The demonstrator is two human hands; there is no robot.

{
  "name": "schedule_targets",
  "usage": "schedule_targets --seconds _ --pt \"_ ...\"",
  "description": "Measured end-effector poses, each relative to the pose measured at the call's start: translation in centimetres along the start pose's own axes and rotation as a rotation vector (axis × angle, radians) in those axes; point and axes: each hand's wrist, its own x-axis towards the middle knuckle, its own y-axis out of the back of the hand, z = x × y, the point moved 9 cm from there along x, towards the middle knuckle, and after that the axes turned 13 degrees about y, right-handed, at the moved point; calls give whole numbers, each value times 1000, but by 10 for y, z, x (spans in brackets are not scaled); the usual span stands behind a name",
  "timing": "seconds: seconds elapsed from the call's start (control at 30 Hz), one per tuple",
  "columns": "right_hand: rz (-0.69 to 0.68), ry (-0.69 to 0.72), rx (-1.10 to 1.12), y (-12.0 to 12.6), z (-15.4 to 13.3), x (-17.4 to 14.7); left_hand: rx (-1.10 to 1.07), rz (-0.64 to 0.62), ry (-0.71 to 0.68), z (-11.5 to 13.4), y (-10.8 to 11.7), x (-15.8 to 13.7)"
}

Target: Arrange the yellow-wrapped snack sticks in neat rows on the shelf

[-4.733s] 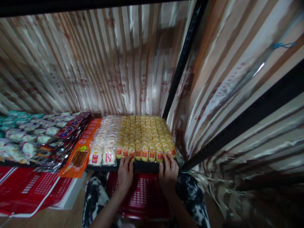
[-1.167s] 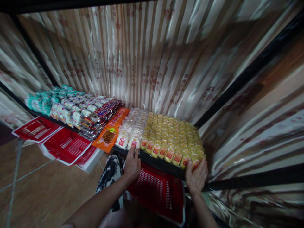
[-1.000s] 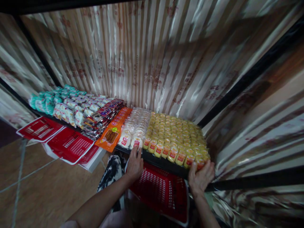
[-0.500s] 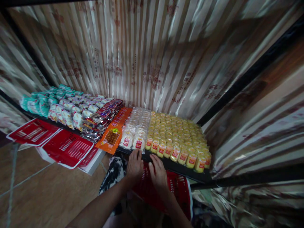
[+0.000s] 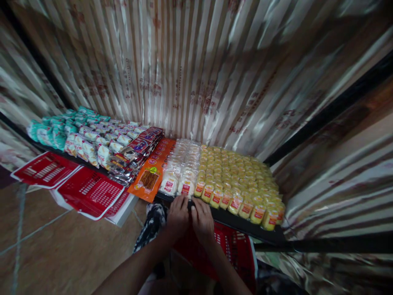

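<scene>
My left hand [image 5: 178,215] rests at the front edge of the black shelf [image 5: 225,217], its fingers stretched toward the white-wrapped snack packets [image 5: 186,186]. Beside it, my right hand [image 5: 202,219] lies on the same edge with fingers bent slightly and thumb toward the left hand. Its fingertips come close to the front yellow-wrapped snack packets [image 5: 216,198]. Nothing shows in either hand, though the undersides of the fingers are hidden. The white packets form two rows; the yellow ones stand in several tight rows to their right.
Left of the white packets lie an orange snack bag [image 5: 150,176], dark red-and-blue packets [image 5: 138,151], white packets with printed labels [image 5: 89,149] and teal packets [image 5: 46,133]. Red printed sheets [image 5: 90,192] hang below the shelf. Black posts [image 5: 331,102] and a striped curtain [image 5: 196,73] enclose it.
My right hand has moved toward my left, and the two now sit close together at the shelf edge. The view has shifted slightly; the packets keep their arrangement.
</scene>
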Motion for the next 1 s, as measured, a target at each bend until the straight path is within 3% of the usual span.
schedule_targets --seconds 0.17,0.27,0.5,0.77,1.0 --pt "-17 8 81 -19 -7 14 -124 71 172 -27 31 12" --pt "10 -11 60 -27 -7 20 -147 62 247 -42 34 20" --pt "-8 -36 -15 -32 -4 23 -75 -35 230 -41 19 25" --pt "-1 -73 -62 -32 -6 26 -147 66 223 -45 23 26" --pt "20 -101 -86 -32 -3 26 -128 61 157 -39 20 30"
